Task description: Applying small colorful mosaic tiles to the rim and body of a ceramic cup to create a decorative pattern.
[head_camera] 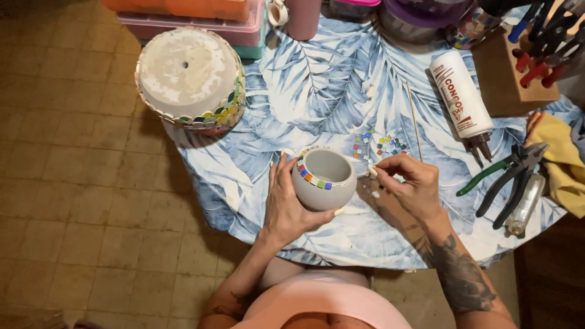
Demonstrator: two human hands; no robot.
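Note:
My left hand [287, 204] wraps around a small round grey pot [324, 180] and holds it upright on the leaf-print tablecloth [323, 85]. A short row of small coloured square tiles runs along the pot's rim on the left side. My right hand [407, 181] is just right of the pot, its fingertips pinching a tiny white tile [372, 172] close to the rim. A loose cluster of coloured mosaic tiles [381, 145] lies on the cloth just beyond the pot.
A larger upturned pot [189, 76] with mosaic tiles round its rim stands at the table's left. A white glue bottle [461, 97], a thin wooden stick [414, 119], green-handled nippers [509, 173], a yellow cloth [563, 161], a wooden tool block [518, 73] and plastic boxes [201, 18] lie around.

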